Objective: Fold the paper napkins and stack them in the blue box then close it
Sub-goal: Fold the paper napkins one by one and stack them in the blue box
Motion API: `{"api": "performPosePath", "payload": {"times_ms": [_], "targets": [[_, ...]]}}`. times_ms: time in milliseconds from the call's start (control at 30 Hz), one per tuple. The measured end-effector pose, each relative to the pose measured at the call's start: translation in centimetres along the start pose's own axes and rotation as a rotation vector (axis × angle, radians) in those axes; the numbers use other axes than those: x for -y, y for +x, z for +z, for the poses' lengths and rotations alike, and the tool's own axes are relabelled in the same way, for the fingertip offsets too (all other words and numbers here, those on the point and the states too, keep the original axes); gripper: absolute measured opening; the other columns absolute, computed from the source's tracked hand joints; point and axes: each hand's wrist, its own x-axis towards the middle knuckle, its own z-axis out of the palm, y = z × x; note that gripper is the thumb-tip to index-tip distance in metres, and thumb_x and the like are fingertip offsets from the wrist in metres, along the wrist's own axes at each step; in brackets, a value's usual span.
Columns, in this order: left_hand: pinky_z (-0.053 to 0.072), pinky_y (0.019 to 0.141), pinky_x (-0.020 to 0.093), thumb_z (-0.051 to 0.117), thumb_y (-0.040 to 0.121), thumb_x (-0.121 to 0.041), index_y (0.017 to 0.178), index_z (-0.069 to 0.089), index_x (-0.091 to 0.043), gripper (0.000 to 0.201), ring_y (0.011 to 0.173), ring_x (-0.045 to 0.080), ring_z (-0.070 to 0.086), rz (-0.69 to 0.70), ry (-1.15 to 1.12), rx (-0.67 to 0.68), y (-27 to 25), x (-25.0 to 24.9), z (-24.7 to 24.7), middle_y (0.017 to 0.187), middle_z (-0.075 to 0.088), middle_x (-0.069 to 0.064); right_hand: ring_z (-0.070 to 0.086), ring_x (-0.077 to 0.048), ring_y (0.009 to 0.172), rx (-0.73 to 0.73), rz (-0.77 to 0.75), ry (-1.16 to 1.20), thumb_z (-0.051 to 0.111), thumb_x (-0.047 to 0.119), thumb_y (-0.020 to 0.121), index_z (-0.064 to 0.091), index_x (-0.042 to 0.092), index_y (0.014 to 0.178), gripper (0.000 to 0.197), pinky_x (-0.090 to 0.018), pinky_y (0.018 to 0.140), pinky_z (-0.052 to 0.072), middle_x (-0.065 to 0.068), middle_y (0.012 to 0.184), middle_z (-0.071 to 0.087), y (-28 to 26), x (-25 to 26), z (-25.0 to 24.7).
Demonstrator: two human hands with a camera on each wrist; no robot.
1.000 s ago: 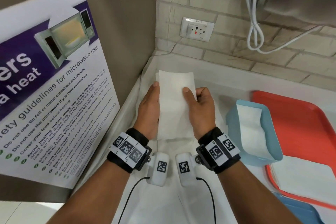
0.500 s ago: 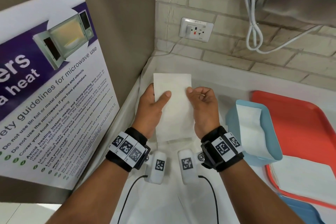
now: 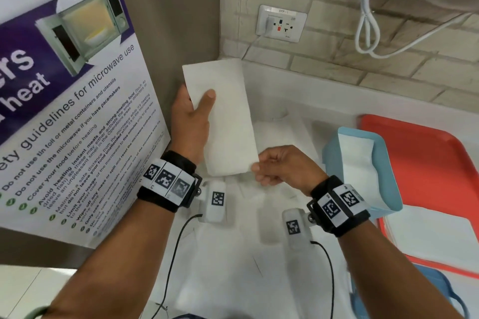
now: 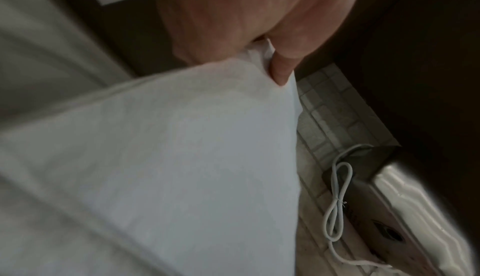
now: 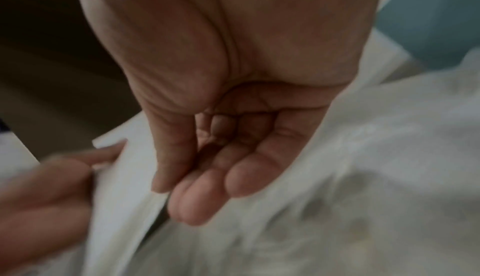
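Napkin [image 3: 223,116], folded long, held above the white surface [image 3: 233,280]: left hand [image 3: 191,122] grips its edge, right hand [image 3: 282,168] pinches its near corner. Blue box [image 3: 388,189] at three o'clock on a red tray [image 3: 425,153]; microwave poster [image 3: 72,101] at nine. Left wrist view: thumb [image 4: 281,69] on napkin [image 4: 182,157]. Right wrist view: curled fingers [image 5: 197,198] pinch the napkin [image 5: 124,177] edge.

Napkin [image 3: 225,122]: matt white paper, faintly embossed, soft at the edge under the left thumb [image 3: 207,101]. Box [image 3: 388,189]: smooth pale-blue plastic, slight sheen. Tray [image 3: 427,153]: smooth red plastic. Counter cover [image 3: 223,267] beneath the fingers: thin, creased white sheet. Wall [image 3: 337,65]: rough matt brick. Poster [image 3: 77,111]: glossy print.
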Motion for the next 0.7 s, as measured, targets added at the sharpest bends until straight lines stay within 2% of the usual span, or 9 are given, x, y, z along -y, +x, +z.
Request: {"api": "performPosePath", "payload": {"times_ms": [67, 133, 167, 233, 267, 367, 467, 567, 700], "targets": [[0.056, 0.098, 0.04, 0.066, 0.092, -0.024, 0.111, 0.062, -0.027, 0.02, 0.11, 0.018, 0.07, 0.051, 0.053, -0.019, 0.2, -0.3, -0.2, 0.115, 0.073, -0.002, 0.067, -0.011, 0.063, -0.126, 0.031, -0.128, 0.072, 0.008, 0.089, 0.073, 0.016, 0.083, 0.01, -0.022, 0.061, 0.05, -0.001, 0.072, 0.074, -0.1, -1.4, -1.1], [0.056, 0.099, 0.04, 0.066, 0.092, -0.025, 0.109, 0.062, -0.029, 0.018, 0.109, 0.017, 0.07, 0.076, 0.082, -0.02, 0.2, -0.1, -0.4, 0.113, 0.073, -0.005, 0.068, -0.012, 0.064, -0.334, 0.033, -0.226, 0.068, 0.009, 0.088, 0.073, 0.023, 0.081, 0.017, -0.021, 0.061, 0.047, 0.004, 0.073, 0.074, 0.2, -3.0, -2.3], [0.056, 0.098, 0.04, 0.067, 0.092, -0.025, 0.109, 0.062, -0.029, 0.018, 0.109, 0.017, 0.07, 0.078, 0.089, -0.019, 0.2, 0.1, -0.6, 0.113, 0.073, -0.006, 0.07, -0.013, 0.068, -0.405, 0.025, -0.262, 0.068, 0.013, 0.088, 0.072, 0.027, 0.081, 0.016, -0.023, 0.063, 0.049, 0.006, 0.076, 0.074, 0.4, -3.5, -2.5], [0.057, 0.096, 0.037, 0.066, 0.097, -0.021, 0.109, 0.061, -0.029, 0.016, 0.107, 0.013, 0.07, 0.071, 0.106, -0.021, 0.2, 0.6, -0.9, 0.112, 0.073, -0.006, 0.069, -0.014, 0.081, -0.448, -0.004, -0.393, 0.073, 0.026, 0.089, 0.07, 0.031, 0.087, 0.006, -0.03, 0.075, 0.053, 0.01, 0.088, 0.072, 0.7, -4.0, -2.5], [0.057, 0.094, 0.034, 0.065, 0.099, -0.017, 0.109, 0.061, -0.029, 0.016, 0.104, 0.01, 0.07, 0.07, 0.121, -0.023, 0.2, 0.9, -1.0, 0.11, 0.072, -0.007, 0.066, -0.013, 0.09, -0.423, -0.01, -0.5, 0.074, 0.033, 0.089, 0.069, 0.032, 0.097, 0.01, -0.031, 0.082, 0.052, 0.011, 0.1, 0.07, 0.8, -4.1, -2.3], [0.055, 0.088, 0.028, 0.062, 0.102, -0.012, 0.107, 0.059, -0.03, 0.019, 0.098, 0.006, 0.069, 0.076, 0.163, -0.024, 0.1, 1.3, -1.2, 0.108, 0.071, -0.009, 0.052, -0.016, 0.12, -0.222, -0.028, -0.802, 0.071, 0.048, 0.088, 0.058, 0.033, 0.134, 0.05, -0.034, 0.095, 0.046, 0.008, 0.137, 0.053, 1.3, -4.0, -1.1], [0.054, 0.088, 0.025, 0.062, 0.102, -0.012, 0.111, 0.061, -0.029, 0.019, 0.103, 0.008, 0.07, 0.058, 0.154, -0.031, 0.2, 1.3, -1.4, 0.111, 0.072, -0.008, 0.038, -0.02, 0.136, -0.069, -0.021, -1.009, 0.063, 0.055, 0.09, 0.041, 0.033, 0.151, 0.068, -0.037, 0.104, 0.041, 0.009, 0.154, 0.041, 2.0, -4.0, 0.1], [0.055, 0.089, 0.027, 0.062, 0.102, -0.013, 0.113, 0.062, -0.029, 0.02, 0.106, 0.01, 0.07, 0.05, 0.142, -0.04, 0.2, 1.3, -1.7, 0.114, 0.073, -0.006, 0.046, -0.02, 0.13, -0.103, -0.036, -1.124, 0.055, 0.048, 0.096, 0.047, 0.032, 0.147, 0.054, -0.035, 0.101, 0.043, 0.009, 0.151, 0.047, 2.3, -4.2, 0.4], [0.054, 0.085, 0.022, 0.063, 0.102, -0.012, 0.117, 0.062, -0.023, 0.019, 0.104, 0.006, 0.07, 0.062, 0.166, -0.051, 0.2, 1.2, -2.0, 0.113, 0.073, -0.007, 0.061, -0.016, 0.11, -0.231, -0.102, -0.971, 0.055, 0.042, 0.098, 0.069, 0.035, 0.119, 0.027, -0.034, 0.088, 0.051, 0.011, 0.123, 0.067, 2.0, -4.2, 0.1]]}}
